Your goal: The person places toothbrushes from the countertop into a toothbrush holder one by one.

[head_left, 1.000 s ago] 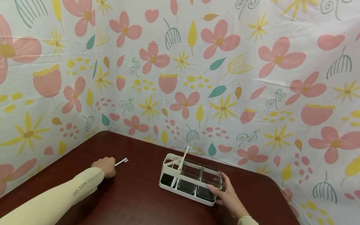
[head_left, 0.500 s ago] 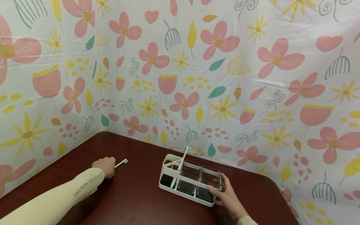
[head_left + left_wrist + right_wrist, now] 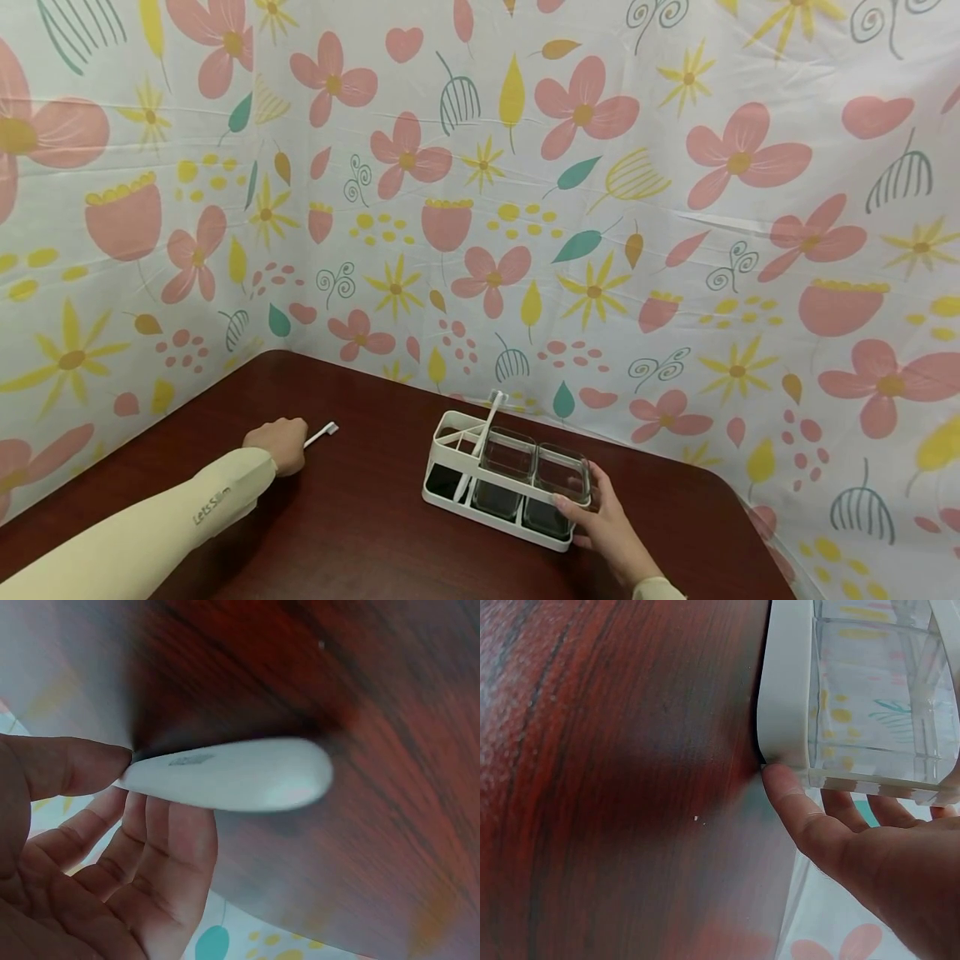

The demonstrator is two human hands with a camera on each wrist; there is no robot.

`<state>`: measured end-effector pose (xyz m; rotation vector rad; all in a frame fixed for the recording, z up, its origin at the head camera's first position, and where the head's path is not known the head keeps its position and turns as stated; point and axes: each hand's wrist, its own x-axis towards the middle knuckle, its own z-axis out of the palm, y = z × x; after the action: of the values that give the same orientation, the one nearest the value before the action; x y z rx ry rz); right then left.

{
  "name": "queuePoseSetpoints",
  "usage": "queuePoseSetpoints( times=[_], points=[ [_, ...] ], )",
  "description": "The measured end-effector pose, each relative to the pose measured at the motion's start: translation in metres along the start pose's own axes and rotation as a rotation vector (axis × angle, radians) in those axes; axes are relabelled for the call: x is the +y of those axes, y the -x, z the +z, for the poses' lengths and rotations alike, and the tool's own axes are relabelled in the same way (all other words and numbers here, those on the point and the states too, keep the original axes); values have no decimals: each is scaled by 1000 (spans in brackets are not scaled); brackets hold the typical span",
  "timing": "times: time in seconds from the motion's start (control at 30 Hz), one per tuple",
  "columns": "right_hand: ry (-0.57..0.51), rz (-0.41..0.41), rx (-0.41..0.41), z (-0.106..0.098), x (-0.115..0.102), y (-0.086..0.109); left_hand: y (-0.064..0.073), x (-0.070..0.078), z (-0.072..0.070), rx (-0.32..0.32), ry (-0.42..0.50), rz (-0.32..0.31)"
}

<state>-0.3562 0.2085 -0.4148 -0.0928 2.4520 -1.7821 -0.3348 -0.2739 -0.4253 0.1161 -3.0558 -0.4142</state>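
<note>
My left hand (image 3: 279, 442) pinches a white toothbrush (image 3: 240, 774) between thumb and fingers over the left part of the table. The bristle head points away to the right in the head view, and the thick handle end juts out in the left wrist view. At the right end of a white toothbrush holder (image 3: 459, 457), my right hand (image 3: 611, 525) grips its frame, thumb on the front and fingers behind. Two clear cups (image 3: 564, 472) sit side by side in the holder. A second toothbrush (image 3: 489, 419) stands tilted in the holder's divided left section, bristles up.
The dark red wooden table (image 3: 360, 533) has rounded far corners. Flower-patterned cloth (image 3: 480, 167) hangs close behind it and along the left side. Bare tabletop lies between the left hand and the holder.
Both hands keep their places. The toothbrush in the left hand has shifted very slightly to the left; the holder has hardly moved.
</note>
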Motion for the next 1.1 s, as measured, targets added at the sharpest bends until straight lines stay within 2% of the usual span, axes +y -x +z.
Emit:
queuePoseSetpoints(
  times=[0.2,0.5,0.83,1.1],
  points=[
    [-3,6,8,0,0,1,0,0,-2,-10,19,-1],
    [-6,-5,6,0,1,1,-2,1,-5,17,57,-1],
    [-9,-9,-4,-1,1,1,1,8,-15,77,111,24],
    [-7,-3,7,-1,0,2,-1,11,-17,122,148,38]
  ],
)
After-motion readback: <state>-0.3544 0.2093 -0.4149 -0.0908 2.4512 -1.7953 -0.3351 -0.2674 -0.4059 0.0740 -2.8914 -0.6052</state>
